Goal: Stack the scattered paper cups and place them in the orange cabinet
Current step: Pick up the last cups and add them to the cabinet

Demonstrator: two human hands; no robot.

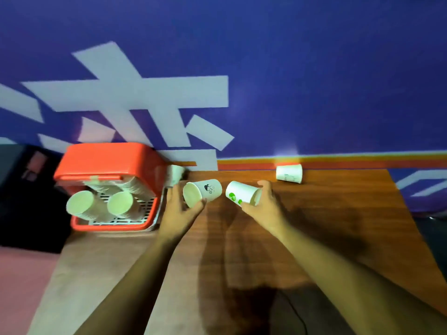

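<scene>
Both hands are working over the wooden counter (326,213) right now. The left hand (180,206) is curling its fingers and thumb around a paper cup with a black drawing (205,191), tipping it on its side so the open mouth is facing back toward the person. The right hand (263,201) is pinching a cup with green spots (240,193) by the rim end, its closed bottom pointing left at the other cup. The two cups are hanging just apart, base toward base, so I'm guessing one will need turning before they can nest.

Over to the left, the orange cabinet (106,160) is standing open, and two long stacks of cups (101,204) are already lying inside it, mouths toward us — that's where this pair is headed once joined. Another cup (175,174) is sitting just beside the cabinet's right wall, blurred. Farther right, near the counter's back edge, a lone cup (289,173) is lying on its side, well apart from the hands, waiting its turn.
</scene>
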